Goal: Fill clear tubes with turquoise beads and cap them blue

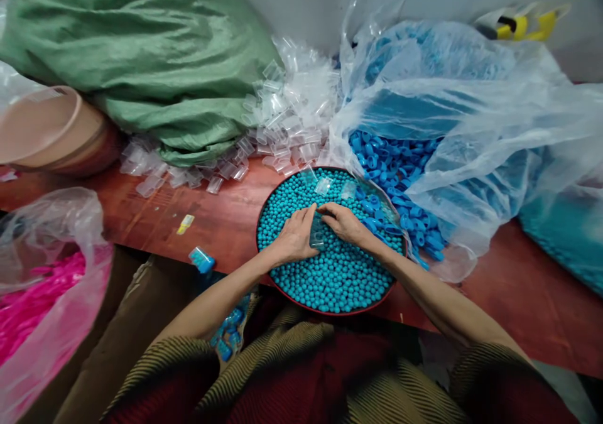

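A round red-rimmed tray (325,311) full of small turquoise balls (330,282) sits at the table's front edge. Over its middle, my left hand (296,234) is closed around a clear plastic container (317,232). My right hand (343,223) is just right of the container's top, fingers bent together; what they hold, if anything, is too small to make out. Two clear containers (323,186) lie on the balls near the far rim. Several blue caps (372,205) rest inside the tray at its right side.
Behind the tray are piled clear containers (301,107), a green sack (155,53) and a plastic bag of blue caps (400,160). A tan bucket (51,129) stands far left, above a bag of pink pieces (42,292). A filled container (201,259) is at the table's front edge.
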A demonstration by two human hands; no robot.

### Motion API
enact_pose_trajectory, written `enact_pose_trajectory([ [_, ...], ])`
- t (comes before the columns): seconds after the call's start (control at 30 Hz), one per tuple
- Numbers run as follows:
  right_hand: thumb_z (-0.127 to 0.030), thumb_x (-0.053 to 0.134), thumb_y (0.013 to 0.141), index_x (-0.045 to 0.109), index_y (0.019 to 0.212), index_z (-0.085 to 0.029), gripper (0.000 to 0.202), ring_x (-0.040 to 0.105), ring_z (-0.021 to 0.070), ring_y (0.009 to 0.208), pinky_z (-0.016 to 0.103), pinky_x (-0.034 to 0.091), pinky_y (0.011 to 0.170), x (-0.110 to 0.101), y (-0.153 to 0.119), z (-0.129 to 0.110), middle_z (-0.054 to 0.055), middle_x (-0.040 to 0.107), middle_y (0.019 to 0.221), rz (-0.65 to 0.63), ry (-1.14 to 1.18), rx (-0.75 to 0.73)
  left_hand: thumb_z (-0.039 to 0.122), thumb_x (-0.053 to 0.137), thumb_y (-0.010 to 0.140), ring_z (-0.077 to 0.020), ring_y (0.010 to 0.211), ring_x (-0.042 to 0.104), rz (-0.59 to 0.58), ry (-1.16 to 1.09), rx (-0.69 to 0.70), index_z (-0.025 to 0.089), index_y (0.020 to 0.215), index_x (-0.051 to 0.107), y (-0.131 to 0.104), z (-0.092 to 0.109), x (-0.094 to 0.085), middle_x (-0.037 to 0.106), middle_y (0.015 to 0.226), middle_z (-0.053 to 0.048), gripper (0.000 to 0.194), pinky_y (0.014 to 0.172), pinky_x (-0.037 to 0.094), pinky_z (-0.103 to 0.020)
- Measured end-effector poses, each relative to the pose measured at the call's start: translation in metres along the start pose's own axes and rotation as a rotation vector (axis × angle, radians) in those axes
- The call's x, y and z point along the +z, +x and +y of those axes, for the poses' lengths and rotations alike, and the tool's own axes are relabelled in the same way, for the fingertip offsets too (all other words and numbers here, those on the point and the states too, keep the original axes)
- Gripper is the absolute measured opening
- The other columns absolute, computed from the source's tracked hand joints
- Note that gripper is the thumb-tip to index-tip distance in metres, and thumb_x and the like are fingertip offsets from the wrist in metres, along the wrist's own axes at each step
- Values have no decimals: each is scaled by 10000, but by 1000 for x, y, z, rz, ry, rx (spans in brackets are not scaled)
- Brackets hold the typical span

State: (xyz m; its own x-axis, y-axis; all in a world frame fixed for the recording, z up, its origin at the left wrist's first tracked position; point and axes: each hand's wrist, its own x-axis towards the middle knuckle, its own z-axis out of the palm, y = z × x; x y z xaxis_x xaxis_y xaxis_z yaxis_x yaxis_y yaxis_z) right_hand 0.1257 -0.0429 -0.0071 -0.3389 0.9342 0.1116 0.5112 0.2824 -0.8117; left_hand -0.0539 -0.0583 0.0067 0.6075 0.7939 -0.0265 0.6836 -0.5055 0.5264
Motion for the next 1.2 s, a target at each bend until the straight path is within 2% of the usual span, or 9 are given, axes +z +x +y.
enact_pose_trajectory([
  [0.1, -134, 479, 819, 634, 1010, -186, 251, 607, 178, 928, 352, 466, 870, 3, -1, 1, 62, 668, 982, 11, -30, -30, 287, 669, 606, -366, 1283, 357, -53, 6, -64, 121, 1425, 139, 5, 4, -4, 356, 1396, -219, 990, 1002, 350, -543],
  [0.23, -136, 417, 864, 632, 1059, -183, 294, 593, 195, 963, 367, 480, 863, 8, -9, -5, 92, 638, 1015, 99, -145, -52, 216, 627, 612, -325, 1242, 414, 18, -3, -90, 123, 1428, 128, 6, 6, 3, 434, 1322, -192, 961, 992, 381, -484],
  [0.33, -165, 380, 894, 628, 1080, -190, 311, 612, 194, 935, 364, 495, 836, 8, -16, -14, 93, 649, 1032, 186, -104, 9, 274, 628, 638, -333, 1241, 420, 13, -41, -97, 92, 1433, 88, 3, 5, 5, 433, 1321, -216, 979, 979, 393, -485],
  [0.53, -166, 463, 843, 666, 955, -197, 234, 639, 191, 869, 331, 489, 812, 9, -23, -23, 53, 698, 905, 131, -34, 76, 302, 643, 655, -362, 1281, 368, -84, -3, -179, 103, 1422, 98, 2, 17, -5, 382, 1371, -228, 962, 992, 347, -557],
  [0.67, -160, 446, 837, 611, 1091, -189, 304, 626, 194, 899, 341, 478, 840, 13, -22, -25, 59, 685, 948, 177, -30, 39, 275, 652, 638, -356, 1220, 411, -103, 82, -131, 106, 1362, 225, 5, 25, -6, 443, 1297, -202, 857, 959, 366, -548],
  [0.83, -164, 439, 836, 607, 1061, -201, 283, 630, 179, 865, 324, 478, 827, 8, -14, -27, 36, 683, 909, 91, 37, 31, 260, 603, 665, -319, 1103, 484, -57, 101, -110, 90, 1230, 384, 9, 22, 2, 513, 1163, -163, 629, 910, 419, -465],
  [0.97, -205, 427, 874, 615, 995, -199, 224, 622, 170, 817, 309, 485, 774, -1, -23, -25, 38, 670, 886, 219, 55, 65, 230, 540, 707, -290, 1049, 510, 19, 84, -87, 99, 1239, 386, 8, 18, 6, 532, 1122, -147, 569, 891, 438, -441],
  [1.07, -233, 428, 900, 612, 914, -190, 189, 592, 173, 793, 309, 465, 738, -7, -46, -26, 55, 648, 842, 230, -146, -110, 232, 553, 703, -286, 1085, 496, 124, 79, -55, 87, 1283, 340, 3, 14, 1, 519, 1155, -158, 635, 941, 418, -434],
  [1.2, -260, 450, 898, 611, 948, -178, 188, 553, 188, 843, 336, 432, 764, 8, -77, -43, 76, 635, 880, -144, -404, -550, 208, 579, 675, -284, 1127, 481, 192, 124, -57, 108, 1288, 336, -7, 4, -17, 507, 1182, -148, 667, 987, 397, -428],
])
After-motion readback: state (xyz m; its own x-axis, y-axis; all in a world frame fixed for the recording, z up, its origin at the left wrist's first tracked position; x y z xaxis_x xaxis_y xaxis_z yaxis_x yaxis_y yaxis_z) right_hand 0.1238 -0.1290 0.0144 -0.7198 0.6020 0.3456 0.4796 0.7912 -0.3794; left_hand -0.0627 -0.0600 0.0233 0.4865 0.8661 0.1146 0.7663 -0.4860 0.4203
